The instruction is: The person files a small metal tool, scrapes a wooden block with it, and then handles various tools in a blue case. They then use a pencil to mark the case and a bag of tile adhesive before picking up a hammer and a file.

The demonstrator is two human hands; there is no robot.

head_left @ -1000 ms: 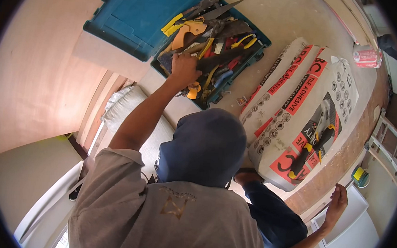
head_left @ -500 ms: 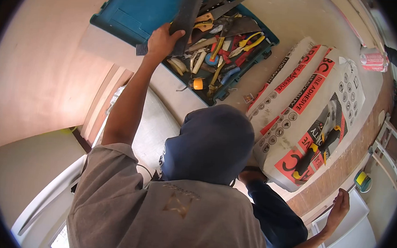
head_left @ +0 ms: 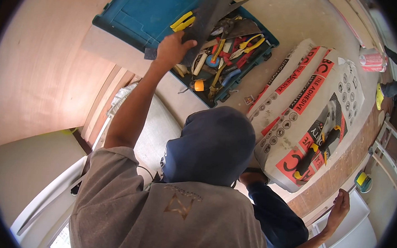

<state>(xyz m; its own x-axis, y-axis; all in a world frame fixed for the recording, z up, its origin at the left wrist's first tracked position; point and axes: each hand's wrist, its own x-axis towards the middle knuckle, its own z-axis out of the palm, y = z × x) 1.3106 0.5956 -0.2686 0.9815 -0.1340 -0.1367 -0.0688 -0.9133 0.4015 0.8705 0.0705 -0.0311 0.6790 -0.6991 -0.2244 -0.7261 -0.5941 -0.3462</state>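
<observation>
My left hand [head_left: 172,48] is closed around a dark, flat, L-shaped metal tool [head_left: 202,26] that looks like a carpenter's square. Its long blade slants up across the open teal toolbox [head_left: 132,17], and a short end sticks out left of my wrist. Beside my fingers are yellow handles [head_left: 183,21]. Jumbled in the box are yellow-handled pliers [head_left: 250,44], a round blue-and-red item [head_left: 212,61], an orange-capped piece [head_left: 199,85] and other hand tools, partly hidden by the blade. My right hand [head_left: 338,209] hangs by my knee, fingers loosely extended, holding nothing visible.
Tile adhesive bags [head_left: 308,112] lie right of the toolbox, with a black-and-yellow tool [head_left: 317,154] on top. A wooden panel [head_left: 42,69] stands at left. At the right are a green-and-yellow roll [head_left: 363,182], a white tray [head_left: 349,219] and another person's yellow shoe [head_left: 379,96].
My left hand has shifted right and slightly down with the dark tool, which tilts further right. Yellow handles now show left of the blade. Another person's foot has appeared at the right edge.
</observation>
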